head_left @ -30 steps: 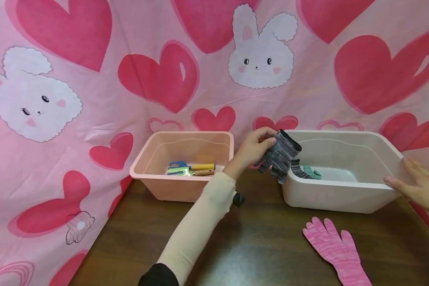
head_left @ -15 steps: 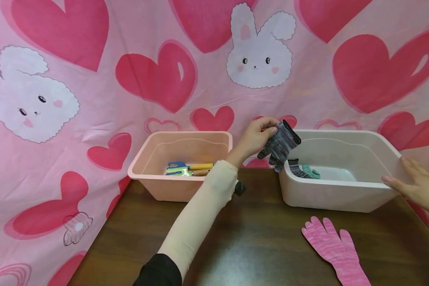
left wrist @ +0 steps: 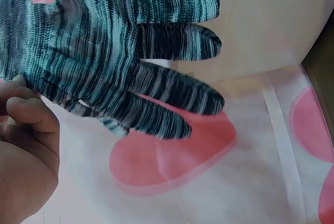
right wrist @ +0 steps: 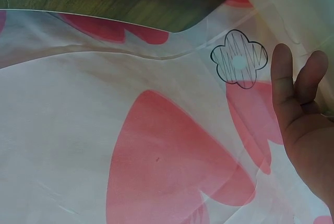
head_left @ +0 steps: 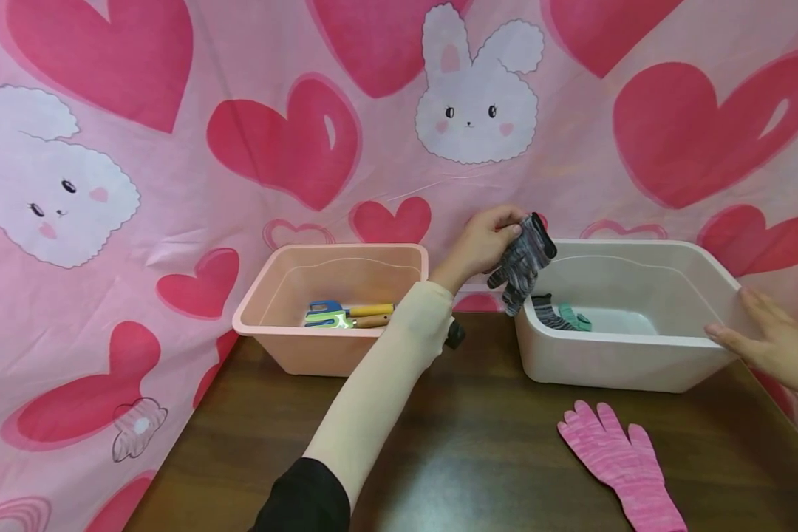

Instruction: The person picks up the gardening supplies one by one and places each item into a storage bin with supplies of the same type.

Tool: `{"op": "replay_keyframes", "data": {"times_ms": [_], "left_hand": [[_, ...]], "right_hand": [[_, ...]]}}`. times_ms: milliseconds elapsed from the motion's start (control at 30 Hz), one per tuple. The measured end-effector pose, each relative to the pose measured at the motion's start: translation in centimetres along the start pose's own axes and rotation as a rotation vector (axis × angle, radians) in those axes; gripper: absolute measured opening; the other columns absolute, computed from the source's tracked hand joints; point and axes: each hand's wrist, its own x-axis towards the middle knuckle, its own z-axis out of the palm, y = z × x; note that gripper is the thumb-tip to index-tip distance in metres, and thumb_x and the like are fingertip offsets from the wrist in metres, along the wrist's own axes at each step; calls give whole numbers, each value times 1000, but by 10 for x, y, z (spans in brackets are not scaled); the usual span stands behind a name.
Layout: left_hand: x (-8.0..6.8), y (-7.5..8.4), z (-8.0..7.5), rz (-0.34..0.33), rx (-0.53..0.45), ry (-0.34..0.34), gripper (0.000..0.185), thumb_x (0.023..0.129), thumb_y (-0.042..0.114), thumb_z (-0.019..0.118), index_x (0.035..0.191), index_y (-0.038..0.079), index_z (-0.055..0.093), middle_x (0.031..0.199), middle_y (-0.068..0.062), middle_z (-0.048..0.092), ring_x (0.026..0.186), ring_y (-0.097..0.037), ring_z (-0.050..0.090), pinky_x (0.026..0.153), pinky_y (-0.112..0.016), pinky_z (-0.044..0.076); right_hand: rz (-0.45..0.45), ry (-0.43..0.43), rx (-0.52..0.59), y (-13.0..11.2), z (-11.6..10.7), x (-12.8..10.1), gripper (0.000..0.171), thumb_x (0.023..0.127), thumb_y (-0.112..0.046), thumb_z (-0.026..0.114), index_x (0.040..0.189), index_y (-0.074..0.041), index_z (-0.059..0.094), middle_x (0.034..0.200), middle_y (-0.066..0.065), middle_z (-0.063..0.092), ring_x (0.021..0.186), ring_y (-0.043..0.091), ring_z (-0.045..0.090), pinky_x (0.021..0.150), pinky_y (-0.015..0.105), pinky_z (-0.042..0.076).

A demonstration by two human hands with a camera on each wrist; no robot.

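By its cuff, a grey-and-black striped knit glove (head_left: pixel 522 260) hangs from my left hand (head_left: pixel 482 240), pinched between thumb and fingers. In the left wrist view, the glove's fingers (left wrist: pixel 177 91) spread out from the palm. It overlaps the left end of the white bin (head_left: pixel 612 362). My right hand (head_left: pixel 768 340) rests at that bin's right end, fingertips right at the rim and thumb over the front corner. Its fingers (right wrist: pixel 283 72) look fairly straight in the right wrist view. Inside the bin lie a dark striped knit item (head_left: pixel 548 313) and a green one (head_left: pixel 575 318).
A peach bin (head_left: pixel 332 347) at left contains a blue fork with yellow handle (head_left: pixel 372 309) and a green fork with wooden handle (head_left: pixel 335 320). A pink glove (head_left: pixel 621 462) lies on the wooden table (head_left: pixel 479 458) in front. Behind hangs a heart-patterned pink cloth (head_left: pixel 372 170).
My left hand has lifted slightly with the striped glove, which now hangs narrower. My right hand stays at the white bin's end. The whole head view has shifted a little.
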Motion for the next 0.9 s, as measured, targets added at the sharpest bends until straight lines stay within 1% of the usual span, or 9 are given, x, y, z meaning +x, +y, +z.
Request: {"op": "replay_keyframes", "data": {"times_ms": [67,133,300,400,567,733,800,900], "left_hand": [[4,0,2,13,5,3,16,102,0,56,111,2,69,102,-6,69,87,-13,59,79,-19,47],[8,0,4,6,6,-2,16,102,-1,55,110,1,69,102,-6,70,86,-13,60,78,-19,46],[16,-1,7,-66,30,-17,17,103,1,53,111,4,68,104,-4,70,87,-11,60,76,-17,46],[21,0,10,-80,48,-14,17,103,2,54,112,5,68,105,-3,70,86,-11,60,75,-18,46],[28,0,16,-77,64,-7,15,104,4,53,111,6,67,104,-2,70,87,-12,59,73,-20,46],[34,0,24,-56,59,0,16,104,3,53,110,5,67,103,-3,70,90,-11,60,79,-15,44],[38,1,27,-44,72,5,16,103,3,54,110,5,68,104,-2,69,92,-10,60,81,-13,43],[42,5,31,-36,110,-8,16,102,4,55,109,5,69,103,-2,68,92,-10,58,82,-13,43]], "right_hand": [[1,-3,-3,-1,-1,0,100,100,-46,53,153,4,-15,153,41,-15,142,57,-15,103,75,-9],[-2,1,-8,-2,-1,1,99,100,-46,53,153,5,-14,153,41,-14,142,57,-14,104,75,-9],[-24,13,0,-2,0,1,98,101,-44,54,153,7,-11,153,42,-11,143,56,-12,108,71,-10],[-23,11,8,0,0,2,98,101,-43,54,153,7,-11,153,42,-10,143,56,-12,107,72,-10],[-16,7,8,4,1,1,98,101,-44,54,153,6,-12,154,41,-12,143,56,-13,106,73,-9],[-18,5,7,4,1,0,97,101,-44,54,154,5,-12,154,40,-12,143,55,-14,107,72,-10],[-12,4,5,2,1,0,97,101,-44,54,154,3,-12,155,40,-12,143,55,-14,106,73,-9],[-1,2,1,-1,0,-1,97,101,-44,53,154,3,-12,154,40,-12,143,56,-13,105,75,-8]]}}
